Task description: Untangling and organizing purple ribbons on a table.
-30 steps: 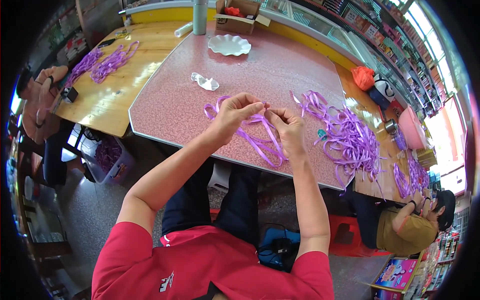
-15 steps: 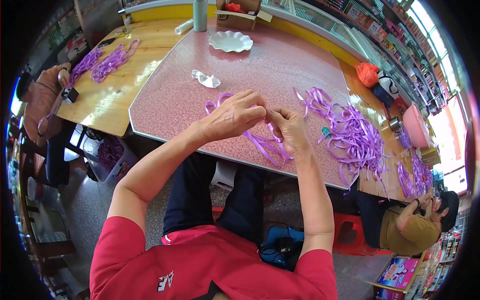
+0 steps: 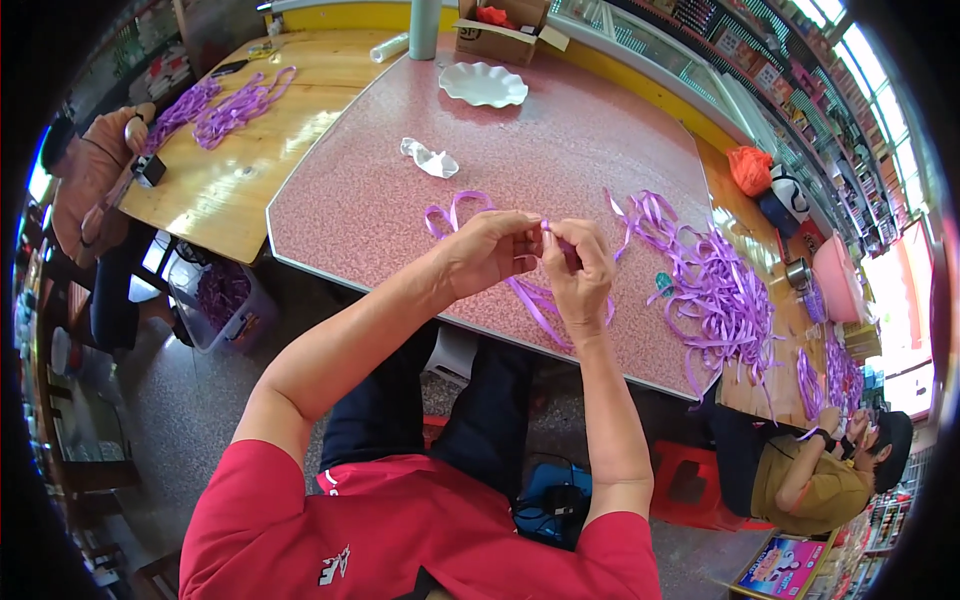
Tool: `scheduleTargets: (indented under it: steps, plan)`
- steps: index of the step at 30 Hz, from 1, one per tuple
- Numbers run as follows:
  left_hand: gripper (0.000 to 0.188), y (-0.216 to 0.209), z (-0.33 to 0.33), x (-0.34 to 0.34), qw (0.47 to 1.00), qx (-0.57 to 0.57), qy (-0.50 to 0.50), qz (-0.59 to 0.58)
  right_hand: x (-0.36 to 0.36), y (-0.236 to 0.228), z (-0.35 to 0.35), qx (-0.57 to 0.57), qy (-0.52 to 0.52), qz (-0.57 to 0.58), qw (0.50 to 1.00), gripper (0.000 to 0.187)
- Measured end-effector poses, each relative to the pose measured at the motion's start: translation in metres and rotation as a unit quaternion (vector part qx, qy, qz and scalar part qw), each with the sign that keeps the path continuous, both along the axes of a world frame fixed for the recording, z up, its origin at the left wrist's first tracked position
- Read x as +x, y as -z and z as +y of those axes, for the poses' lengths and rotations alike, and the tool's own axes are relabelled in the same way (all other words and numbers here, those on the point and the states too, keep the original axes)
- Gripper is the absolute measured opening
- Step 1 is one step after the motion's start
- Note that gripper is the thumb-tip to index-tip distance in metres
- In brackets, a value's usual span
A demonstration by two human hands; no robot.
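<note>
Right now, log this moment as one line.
left hand: touching purple ribbon | right hand: pinching same ribbon | rightward: tangled ribbon pile on pink table | beyond: crumpled white item, white scalloped plate

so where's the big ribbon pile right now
In the head view, the ribbon pile lies along the right side of the pink table, right of the right hand.

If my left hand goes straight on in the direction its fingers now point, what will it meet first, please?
The left hand would probably meet the right hand first, near its fingertips, where a bit of purple ribbon shows; whether the hands already touch is unclear.
</note>
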State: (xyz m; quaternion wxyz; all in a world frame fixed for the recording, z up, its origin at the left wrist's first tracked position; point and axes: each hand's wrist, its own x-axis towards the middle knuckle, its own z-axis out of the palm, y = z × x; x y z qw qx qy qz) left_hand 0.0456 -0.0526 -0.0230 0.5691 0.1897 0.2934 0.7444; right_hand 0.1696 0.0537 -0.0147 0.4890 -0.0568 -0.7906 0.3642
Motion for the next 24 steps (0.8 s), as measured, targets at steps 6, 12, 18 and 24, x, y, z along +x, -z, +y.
scheduleTargets:
  steps: [6,12,18,24]
  plan:
    - [0.016,0.0,-0.004,-0.014,0.995,-0.045,0.007,0.086,0.006,-0.009,0.015,0.276,0.004,-0.017,0.961,0.027]
    - [0.021,-0.001,-0.008,-0.015,0.972,-0.088,0.014,0.217,0.006,-0.016,0.019,0.295,-0.049,-0.104,0.949,0.02]
    - [0.023,0.002,-0.011,-0.003,0.977,-0.053,-0.047,0.199,-0.002,-0.003,0.018,0.112,-0.068,-0.09,0.987,0.004]
    - [0.017,0.0,-0.009,0.006,0.955,-0.029,-0.154,0.252,-0.004,-0.003,0.014,-0.002,-0.079,-0.114,0.99,0.005]
